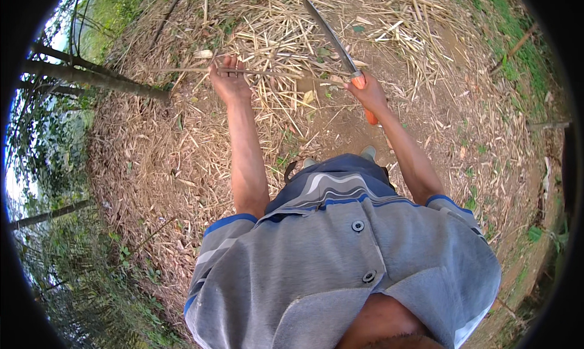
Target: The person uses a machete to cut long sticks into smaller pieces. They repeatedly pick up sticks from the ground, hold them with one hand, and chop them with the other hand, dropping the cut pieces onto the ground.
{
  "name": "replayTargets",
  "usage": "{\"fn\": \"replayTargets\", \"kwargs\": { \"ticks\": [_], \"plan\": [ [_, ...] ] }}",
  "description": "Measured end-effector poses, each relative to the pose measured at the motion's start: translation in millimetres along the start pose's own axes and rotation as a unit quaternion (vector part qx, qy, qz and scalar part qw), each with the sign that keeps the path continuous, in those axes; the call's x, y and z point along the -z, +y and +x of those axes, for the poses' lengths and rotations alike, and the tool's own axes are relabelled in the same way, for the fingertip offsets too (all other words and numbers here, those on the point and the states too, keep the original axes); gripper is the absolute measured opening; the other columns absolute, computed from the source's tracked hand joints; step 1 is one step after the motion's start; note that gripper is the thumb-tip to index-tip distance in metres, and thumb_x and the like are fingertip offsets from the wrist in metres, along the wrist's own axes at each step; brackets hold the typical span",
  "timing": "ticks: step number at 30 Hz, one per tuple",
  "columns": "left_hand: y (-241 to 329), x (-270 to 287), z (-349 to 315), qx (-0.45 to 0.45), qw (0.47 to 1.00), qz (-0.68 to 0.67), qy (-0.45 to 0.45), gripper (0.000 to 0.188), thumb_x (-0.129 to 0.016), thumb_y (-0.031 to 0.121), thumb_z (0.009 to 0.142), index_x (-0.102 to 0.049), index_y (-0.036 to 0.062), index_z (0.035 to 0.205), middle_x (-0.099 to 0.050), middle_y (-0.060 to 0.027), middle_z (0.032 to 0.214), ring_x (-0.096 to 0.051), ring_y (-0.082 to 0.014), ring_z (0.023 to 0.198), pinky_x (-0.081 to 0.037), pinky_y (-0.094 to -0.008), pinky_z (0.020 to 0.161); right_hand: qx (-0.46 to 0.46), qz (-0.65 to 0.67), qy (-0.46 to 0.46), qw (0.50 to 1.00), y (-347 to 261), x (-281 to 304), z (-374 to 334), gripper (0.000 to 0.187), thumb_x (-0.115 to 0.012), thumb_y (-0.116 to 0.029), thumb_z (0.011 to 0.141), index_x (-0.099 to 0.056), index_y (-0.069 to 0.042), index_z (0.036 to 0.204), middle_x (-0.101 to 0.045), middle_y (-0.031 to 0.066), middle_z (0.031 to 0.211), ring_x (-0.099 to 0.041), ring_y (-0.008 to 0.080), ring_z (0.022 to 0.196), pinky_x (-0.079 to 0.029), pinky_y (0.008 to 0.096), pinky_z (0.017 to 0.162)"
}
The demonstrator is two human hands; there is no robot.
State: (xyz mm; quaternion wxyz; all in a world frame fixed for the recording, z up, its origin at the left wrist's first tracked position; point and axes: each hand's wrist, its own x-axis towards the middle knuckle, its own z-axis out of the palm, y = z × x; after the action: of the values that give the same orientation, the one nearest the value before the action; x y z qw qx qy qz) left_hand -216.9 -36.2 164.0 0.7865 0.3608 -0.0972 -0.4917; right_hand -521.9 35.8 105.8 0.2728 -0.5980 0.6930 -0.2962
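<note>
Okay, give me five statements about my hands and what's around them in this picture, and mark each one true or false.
1. Your right hand holds a long knife by its orange handle. True.
2. The blade points back toward your body. False: it points away from you, toward the top of the picture.
3. A thin stick runs across your left hand at the fingers. True.
4. Your shirt is plain red. False: it is mainly grey, with blue edging and striped bands.
5. Pale, narrow strips lie scattered on the ground ahead of you. True.
</note>
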Motion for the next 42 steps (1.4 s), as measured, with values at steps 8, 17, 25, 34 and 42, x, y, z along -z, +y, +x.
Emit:
{"fn": "replayTargets", "kwargs": {
  "ticks": [8,17,25,34,42],
  "plan": [
    [-11.5,6.7,16.6,0.018,0.99,-0.122,0.072,0.042,-0.024,0.041,0.097,-0.045,0.0115,0.077,-0.039,0.0022,0.055,-0.037,-0.0102,0.051,-0.039,-0.0259,0.054,-0.002,0.033,0.044,0.998,-1.6,1.5,5.1,0.055,-0.071,-0.039,0.069,-0.053,-0.001,0.104,-0.062,0.0188,0.092,-0.06,0.0336,0.085,-0.046,0.0401,0.072],
    [-13.3,-21.9,20.0,-0.034,0.99,-0.058,0.125,0.039,-0.031,0.048,0.094,-0.037,0.0132,0.078,-0.033,0.004,0.061,-0.028,-0.0074,0.046,-0.026,-0.0213,0.042,0.02,0.061,0.107,0.992,24.4,-25.8,7.6,0.055,-0.071,-0.036,0.071,-0.051,0.001,0.107,-0.061,0.0178,0.088,-0.059,0.0338,0.08,-0.045,0.0397,0.069],
    [-1.6,-61.7,10.0,-0.277,0.953,0.118,0.043,0.045,-0.038,0.053,0.091,-0.035,0.0129,0.071,-0.031,0.0041,0.053,-0.03,-0.0071,0.046,-0.024,-0.0239,0.043,0.067,0.06,0.06,0.994,-17.3,9.5,-50.6,0.043,-0.069,-0.027,0.074,-0.052,-0.001,0.104,-0.058,0.0128,0.074,-0.056,0.0234,0.066,-0.045,0.0335,0.063],
    [-39.1,-62.1,5.0,-0.359,0.896,0.262,-0.011,0.054,-0.035,0.059,0.089,-0.034,0.008,0.07,-0.032,0.0007,0.058,-0.032,-0.0106,0.053,-0.024,-0.0273,0.049,0.089,0.167,0.018,0.982,-111.9,7.3,-64.1,0.04,-0.065,-0.024,0.075,-0.05,-0.003,0.105,-0.059,0.018,0.074,-0.06,0.0333,0.068,-0.046,0.0388,0.062],
    [-41.4,-55.1,-1.1,-0.388,0.876,0.285,-0.03,0.052,-0.036,0.058,0.089,-0.033,0.0107,0.068,-0.029,0.0032,0.057,-0.027,-0.0086,0.051,-0.023,-0.0279,0.048,0.085,0.095,0.022,0.992,-106.5,-1.4,-51.9,0.036,-0.066,-0.018,0.072,-0.051,-0.001,0.099,-0.061,0.0194,0.077,-0.061,0.0348,0.072,-0.046,0.0406,0.063]
  ]
}}
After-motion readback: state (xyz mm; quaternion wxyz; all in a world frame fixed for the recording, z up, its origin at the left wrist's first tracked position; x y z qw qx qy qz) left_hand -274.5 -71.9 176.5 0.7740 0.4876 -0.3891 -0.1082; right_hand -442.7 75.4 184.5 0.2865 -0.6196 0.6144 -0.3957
